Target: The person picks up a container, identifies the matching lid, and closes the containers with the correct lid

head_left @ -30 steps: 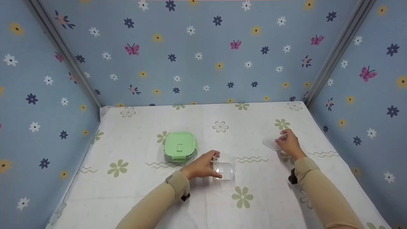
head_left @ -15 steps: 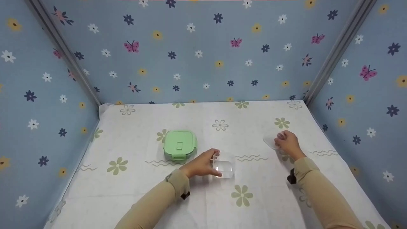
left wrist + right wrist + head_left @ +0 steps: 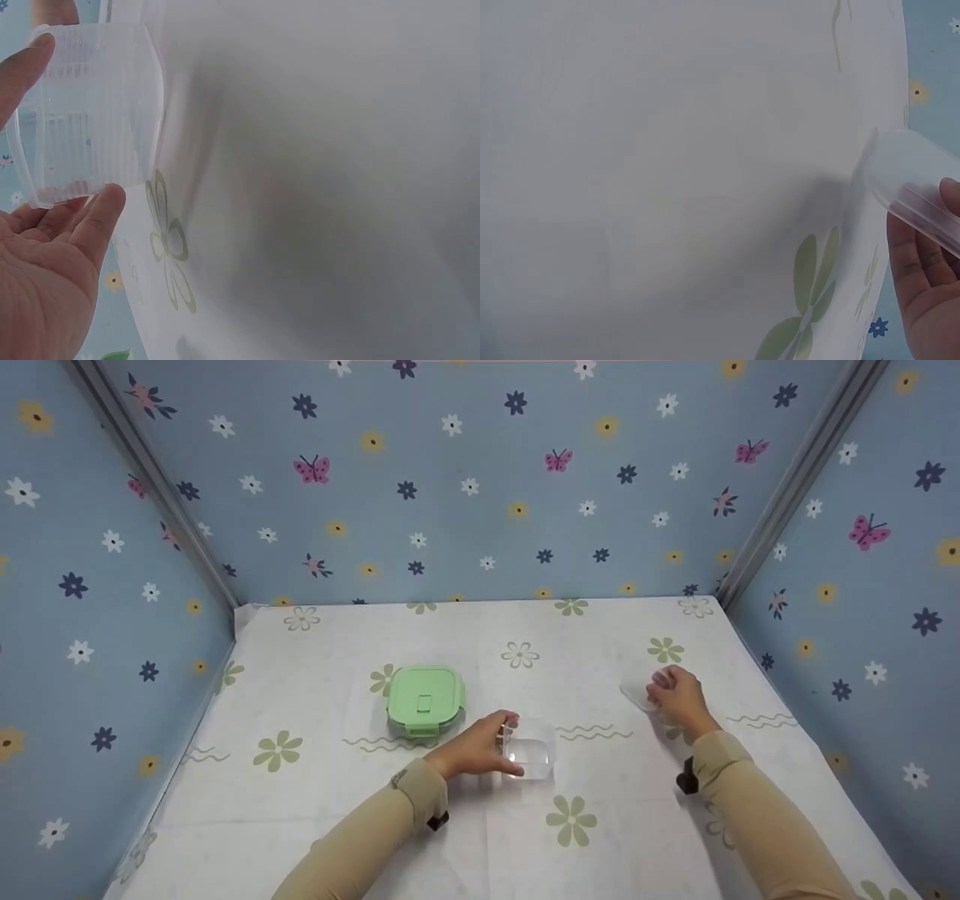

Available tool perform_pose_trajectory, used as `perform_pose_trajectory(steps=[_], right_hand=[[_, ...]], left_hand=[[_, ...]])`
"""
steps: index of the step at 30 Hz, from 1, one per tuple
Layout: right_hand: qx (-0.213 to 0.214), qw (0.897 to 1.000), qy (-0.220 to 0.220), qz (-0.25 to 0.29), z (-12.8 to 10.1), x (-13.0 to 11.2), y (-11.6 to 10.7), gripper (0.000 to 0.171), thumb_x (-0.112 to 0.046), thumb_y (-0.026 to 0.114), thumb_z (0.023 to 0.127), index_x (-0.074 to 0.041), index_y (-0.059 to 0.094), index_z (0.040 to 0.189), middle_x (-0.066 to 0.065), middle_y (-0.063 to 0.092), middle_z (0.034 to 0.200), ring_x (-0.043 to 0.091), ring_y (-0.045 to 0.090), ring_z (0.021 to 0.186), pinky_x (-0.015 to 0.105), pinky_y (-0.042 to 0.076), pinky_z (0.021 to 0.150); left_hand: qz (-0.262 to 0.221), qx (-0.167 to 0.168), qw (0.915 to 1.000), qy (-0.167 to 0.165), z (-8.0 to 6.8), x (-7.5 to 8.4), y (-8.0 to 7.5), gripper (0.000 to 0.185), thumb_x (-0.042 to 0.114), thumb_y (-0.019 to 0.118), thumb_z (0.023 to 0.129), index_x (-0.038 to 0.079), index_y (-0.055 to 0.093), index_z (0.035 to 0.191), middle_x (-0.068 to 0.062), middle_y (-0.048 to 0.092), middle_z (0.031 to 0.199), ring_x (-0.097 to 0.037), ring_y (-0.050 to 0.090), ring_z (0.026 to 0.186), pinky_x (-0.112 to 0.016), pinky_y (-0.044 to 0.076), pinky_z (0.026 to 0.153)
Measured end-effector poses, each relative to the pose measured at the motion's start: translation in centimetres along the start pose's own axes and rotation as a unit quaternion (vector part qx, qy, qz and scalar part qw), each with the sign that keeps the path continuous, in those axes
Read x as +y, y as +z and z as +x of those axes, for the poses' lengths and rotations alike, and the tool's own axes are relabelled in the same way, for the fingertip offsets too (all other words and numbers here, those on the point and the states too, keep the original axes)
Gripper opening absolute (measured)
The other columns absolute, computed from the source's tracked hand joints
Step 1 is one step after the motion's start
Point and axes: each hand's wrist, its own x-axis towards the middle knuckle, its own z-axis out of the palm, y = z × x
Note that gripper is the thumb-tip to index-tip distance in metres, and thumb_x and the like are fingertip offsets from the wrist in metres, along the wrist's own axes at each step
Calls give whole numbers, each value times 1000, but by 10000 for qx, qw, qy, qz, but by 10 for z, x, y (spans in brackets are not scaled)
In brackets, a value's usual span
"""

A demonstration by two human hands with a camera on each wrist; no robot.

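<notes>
Head view: the left hand [image 3: 474,750] gripped a clear tub [image 3: 529,753] near the middle of the cloth [image 3: 337,810], thumb on the near side, fingers at the far rim. The tub stood upright, mouth up, just right of that hand. The right hand [image 3: 677,697] lay well apart to the right, fingers curled over a clear lid [image 3: 636,694] that stuck out to its left, toward the tub. The lid seemed to lie low on the cloth; whether it was lifted could not be told. The right hand was nearest the lid, and the tub sat left of and nearer than it. A green box [image 3: 425,701], closed, sat just beyond the left hand, not touched.

Left wrist view: the tub [image 3: 90,112] showed ribbed walls and was pinched between thumb tip [image 3: 105,210] and a fingertip [image 3: 26,64], a narrow hold across its width. Its base sat against the cloth [image 3: 315,187].

Right wrist view: the lid [image 3: 911,180] lay at the fingers [image 3: 922,262] of the right hand [image 3: 930,300], one edge under the fingertips, the rest pointing away over the cloth [image 3: 667,150]. The thumb was out of frame, so how firm the hold was could not be told.
</notes>
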Motion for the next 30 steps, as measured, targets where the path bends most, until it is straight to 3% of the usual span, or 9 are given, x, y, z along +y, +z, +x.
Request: perform_pose_trajectory(steps=[12, 20, 30], right_hand=[[37, 9999, -97, 80, -6, -10, 3, 36, -8, 63, 108, 6, 53, 139, 29, 56, 155, 20, 72, 112, 27, 62, 94], [148, 9984, -532, 122, -9, -17, 9, 21, -4, 65, 107, 6, 57, 124, 25, 68, 129, 8, 71, 91, 21, 63, 79], [79, 9970, -758, 97, -13, -24, 16, 11, -4, 66, 106, -1, 56, 110, 27, 68, 130, 9, 72, 93, 23, 64, 82]], left_hand=[[59, 87, 9999, -88, -1, -1, 3, 98, 28, 98, 80, -1, 45, 157, -22, 57, 156, -40, 58, 140, -53, 47, 122], [-112, 129, 9998, 51, -1, 0, 3, 96, 27, 98, 79, -3, 46, 154, -23, 60, 150, -42, 59, 138, -56, 48, 119], [-98, 156, 9998, -18, -2, 0, 4, 103, 26, 98, 79, -2, 41, 160, -24, 55, 159, -41, 57, 142, -56, 46, 122]])
